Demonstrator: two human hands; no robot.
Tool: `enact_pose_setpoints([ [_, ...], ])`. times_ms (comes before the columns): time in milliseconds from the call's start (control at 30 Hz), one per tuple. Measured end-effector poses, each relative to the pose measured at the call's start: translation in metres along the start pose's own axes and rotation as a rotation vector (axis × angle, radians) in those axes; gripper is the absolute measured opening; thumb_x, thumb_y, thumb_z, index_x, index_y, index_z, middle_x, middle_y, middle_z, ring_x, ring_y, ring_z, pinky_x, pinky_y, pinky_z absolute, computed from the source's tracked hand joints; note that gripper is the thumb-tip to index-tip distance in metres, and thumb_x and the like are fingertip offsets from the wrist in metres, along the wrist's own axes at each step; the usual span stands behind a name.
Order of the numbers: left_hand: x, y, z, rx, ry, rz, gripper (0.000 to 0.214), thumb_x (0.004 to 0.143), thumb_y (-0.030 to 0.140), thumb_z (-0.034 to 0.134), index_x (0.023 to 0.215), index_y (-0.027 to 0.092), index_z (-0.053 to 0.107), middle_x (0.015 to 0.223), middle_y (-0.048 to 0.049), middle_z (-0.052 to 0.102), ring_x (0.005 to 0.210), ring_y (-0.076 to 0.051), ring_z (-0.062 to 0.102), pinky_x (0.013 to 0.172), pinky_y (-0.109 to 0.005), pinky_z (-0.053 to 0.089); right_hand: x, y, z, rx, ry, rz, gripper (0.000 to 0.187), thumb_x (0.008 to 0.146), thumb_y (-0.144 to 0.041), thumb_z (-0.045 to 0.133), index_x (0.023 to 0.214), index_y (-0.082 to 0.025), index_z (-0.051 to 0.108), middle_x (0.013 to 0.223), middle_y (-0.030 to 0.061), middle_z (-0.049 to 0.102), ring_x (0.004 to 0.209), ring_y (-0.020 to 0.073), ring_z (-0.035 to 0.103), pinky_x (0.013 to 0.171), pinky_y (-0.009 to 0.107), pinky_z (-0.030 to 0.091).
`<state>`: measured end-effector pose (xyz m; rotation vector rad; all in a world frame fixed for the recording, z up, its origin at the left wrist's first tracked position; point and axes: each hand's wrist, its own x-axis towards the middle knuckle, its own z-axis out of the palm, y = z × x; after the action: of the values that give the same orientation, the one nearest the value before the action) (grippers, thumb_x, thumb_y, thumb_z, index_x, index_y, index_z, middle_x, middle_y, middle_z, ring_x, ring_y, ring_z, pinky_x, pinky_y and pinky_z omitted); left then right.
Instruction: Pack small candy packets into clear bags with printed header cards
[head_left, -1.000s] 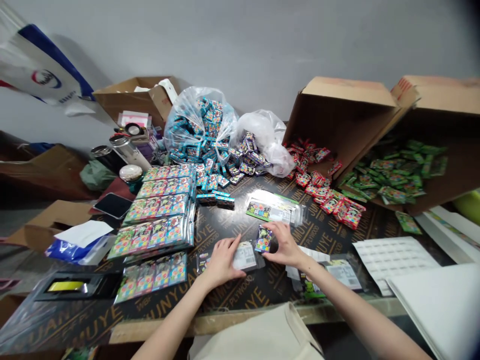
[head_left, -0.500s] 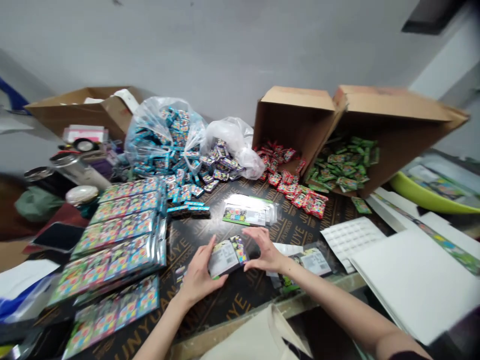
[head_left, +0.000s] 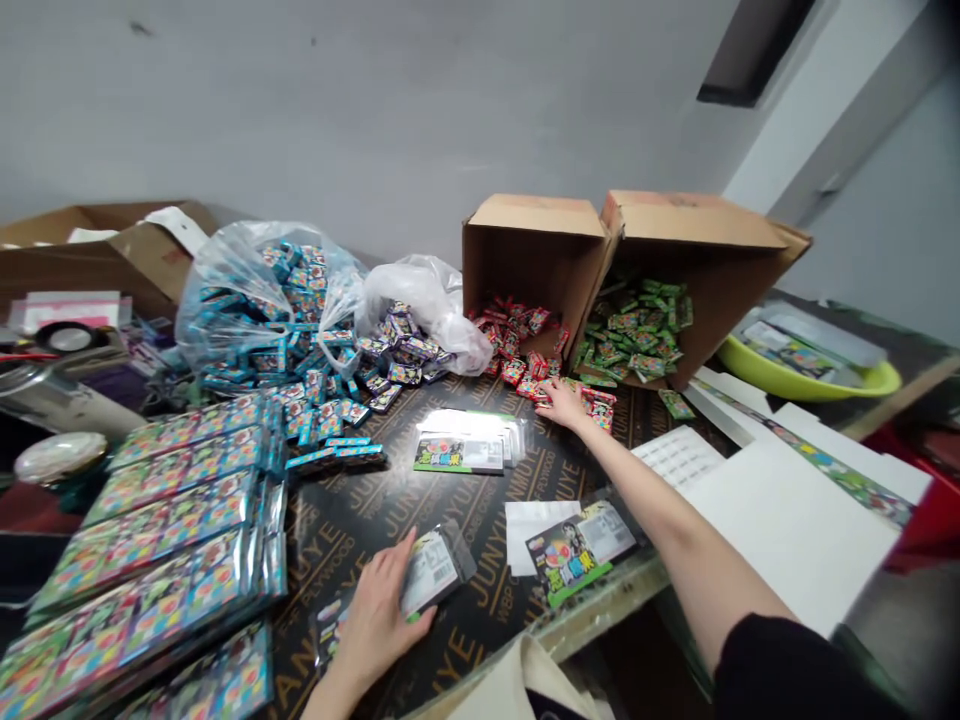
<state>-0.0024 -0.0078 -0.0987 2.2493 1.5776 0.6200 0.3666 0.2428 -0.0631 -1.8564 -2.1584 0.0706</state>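
A printed card bag in clear plastic lies at the front of the table, tilted, with its pale label side up. My left hand grips it from the left, thumb at its near edge and fingers over its far edge. Farther off, my right hand rests on the small red packets spilling from a carton. Its fingers are stretched out and touch the packets; none is visibly lifted. A stack of printed cards lies between the hands. More printed card bags lie near the front edge.
Finished-looking filled strips are piled at the left. Bags of blue packets and purple packets stand behind. Cartons hold the red packets and green packets. White sheets and a yellow basin are at the right.
My right hand has moved from beside the card bag out to the red packets. My left hand still holds the bag, now without the right hand near. The view has shifted right.
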Motion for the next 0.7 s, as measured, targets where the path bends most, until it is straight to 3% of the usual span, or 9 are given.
enact_pose_setpoints([
  [133, 0.0, -0.003, -0.002, -0.012, -0.023, -0.007, 0.08, 0.065, 0.03, 0.062, 0.136, 0.022, 0.028, 0.12, -0.0097, 0.052, 0.107, -0.027, 0.048, 0.092, -0.044, 0.038, -0.022, -0.003, -0.003, 0.125, 0.06, -0.115, 0.025, 0.078, -0.029, 0.055, 0.1, -0.018, 0.061, 0.107, 0.0114, 0.06, 0.11, 0.0271, 0.046, 0.098, 0.053, 0.019],
  [300, 0.025, 0.017, -0.019, -0.221, 0.064, -0.142, 0.064, 0.062, 0.039, 0.067, 0.121, 0.022, 0.049, 0.125, -0.0104, 0.051, 0.115, -0.029, 0.044, 0.098, -0.048, 0.032, -0.05, -0.048, -0.024, 0.36, 0.121, -0.163, 0.03, 0.089, -0.033, 0.037, 0.109, -0.017, 0.053, 0.103, 0.01, 0.061, 0.096, 0.0217, 0.055, 0.083, 0.039, 0.042],
  [367, 0.039, 0.037, -0.027, -0.455, 0.094, -0.243, 0.054, 0.068, 0.041, 0.063, 0.116, 0.019, 0.053, 0.12, -0.0103, 0.055, 0.112, -0.026, 0.048, 0.097, -0.043, 0.035, -0.067, -0.08, -0.03, 0.63, -0.002, -0.219, 0.032, 0.089, -0.036, 0.036, 0.113, -0.018, 0.047, 0.099, 0.0069, 0.061, 0.086, 0.0178, 0.059, 0.073, 0.032, 0.047],
  [433, 0.051, 0.057, -0.031, -0.766, 0.062, -0.356, 0.048, 0.071, 0.041, 0.062, 0.112, 0.016, 0.056, 0.112, -0.0106, 0.061, 0.103, -0.023, 0.055, 0.091, -0.039, 0.041, -0.085, -0.114, -0.034, 0.927, -0.219, -0.276, 0.031, 0.088, -0.039, 0.039, 0.111, -0.019, 0.047, 0.093, 0.0045, 0.062, 0.079, 0.0161, 0.06, 0.069, 0.029, 0.048],
  [533, 0.057, 0.075, -0.032, -1.143, -0.01, -0.484, 0.039, 0.065, 0.038, 0.069, 0.093, 0.012, 0.063, 0.091, -0.0089, 0.068, 0.083, -0.02, 0.062, 0.079, -0.033, 0.046, -0.112, -0.152, -0.036, 1.106, -0.426, -0.336, 0.033, 0.088, -0.043, 0.04, 0.108, -0.02, 0.049, 0.091, 0.0048, 0.062, 0.081, 0.0167, 0.059, 0.073, 0.031, 0.047],
  [600, 0.054, 0.077, -0.031, -1.276, -0.013, -0.575, 0.032, 0.06, 0.035, 0.073, 0.078, 0.01, 0.064, 0.076, -0.0064, 0.069, 0.069, -0.016, 0.063, 0.072, -0.029, 0.047, -0.124, -0.166, -0.037, 1.077, -0.386, -0.403, 0.043, 0.083, -0.047, 0.047, 0.116, -0.02, 0.046, 0.106, 0.0077, 0.057, 0.097, 0.0202, 0.055, 0.084, 0.035, 0.044],
  [700, 0.044, 0.07, -0.03, -1.347, 0.028, -0.678, 0.028, 0.059, 0.033, 0.074, 0.071, 0.01, 0.064, 0.069, -0.0054, 0.068, 0.059, -0.013, 0.061, 0.066, -0.025, 0.046, -0.135, -0.174, -0.038, 0.901, -0.26, -0.568, 0.086, 0.061, -0.048, 0.07, 0.133, -0.022, 0.029, 0.134, 0.0104, 0.037, 0.123, 0.0278, 0.034, 0.1, 0.043, 0.029],
])
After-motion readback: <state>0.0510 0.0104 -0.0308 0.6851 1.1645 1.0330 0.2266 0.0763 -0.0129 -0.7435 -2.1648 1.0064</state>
